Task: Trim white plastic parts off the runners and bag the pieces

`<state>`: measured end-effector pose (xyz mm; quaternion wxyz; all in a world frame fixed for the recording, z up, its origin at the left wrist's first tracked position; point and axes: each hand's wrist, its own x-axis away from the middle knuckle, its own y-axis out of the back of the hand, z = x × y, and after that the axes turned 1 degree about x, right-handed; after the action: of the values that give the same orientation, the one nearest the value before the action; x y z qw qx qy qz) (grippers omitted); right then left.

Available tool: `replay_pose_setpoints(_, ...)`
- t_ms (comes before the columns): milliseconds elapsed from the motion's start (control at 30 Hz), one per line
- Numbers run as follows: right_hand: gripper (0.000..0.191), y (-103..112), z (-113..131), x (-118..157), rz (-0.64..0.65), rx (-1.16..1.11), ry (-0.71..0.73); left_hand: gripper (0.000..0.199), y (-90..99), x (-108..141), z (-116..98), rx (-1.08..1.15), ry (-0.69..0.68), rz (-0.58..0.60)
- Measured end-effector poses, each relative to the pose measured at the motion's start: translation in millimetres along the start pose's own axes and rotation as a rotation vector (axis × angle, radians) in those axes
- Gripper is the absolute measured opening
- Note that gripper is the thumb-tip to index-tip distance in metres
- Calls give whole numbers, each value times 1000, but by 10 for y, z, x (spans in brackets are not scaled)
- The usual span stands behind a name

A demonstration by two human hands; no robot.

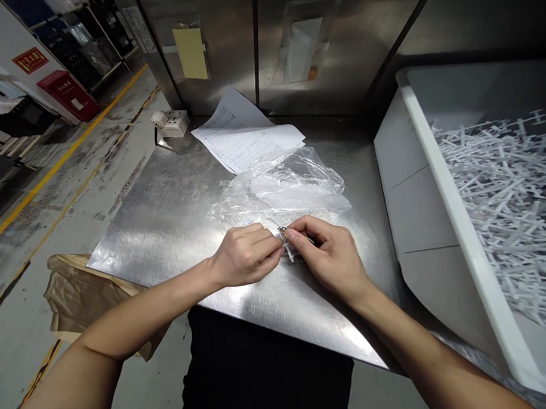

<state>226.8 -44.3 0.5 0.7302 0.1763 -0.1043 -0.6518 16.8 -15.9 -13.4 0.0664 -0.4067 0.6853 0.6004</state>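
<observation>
My left hand [248, 253] and my right hand [326, 250] meet just above the steel tabletop, fingers closed. Between their fingertips is a small white plastic piece with crossbars [287, 246], like a thin branched stick. A small shiny metal part [281, 229] shows at its upper end, against my right thumb and forefinger; its exact kind is too small to make out. The left fingers are curled and hide part of what they grip. Just beyond the hands, a crumpled clear plastic bag [290, 183] lies on the table.
At right stands a large white bin [452, 192] heaped with thin white plastic sticks [500, 184]. Printed sheets [243, 134] lie behind the bag, near a power strip [174, 123]. Steel panels [232, 51] close off the back. Brown paper [79, 295] hangs beside the table's left edge.
</observation>
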Motion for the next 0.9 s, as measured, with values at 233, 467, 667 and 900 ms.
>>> replay_pose_setpoints(233,19,144,14,-46,-78,-57,106,13,64,-16,-6,61,61,-41)
replay_pose_setpoints(467,12,198,25,-60,-17,20,193,15,123,-19,18,198,161,-129)
replay_pose_setpoints(667,10,213,42,-57,-18,78,249,16,148,-32,20,280,226,-137)
replay_pose_setpoints(900,12,213,32,-42,-7,115,269,23,158,-24,33,312,282,-143)
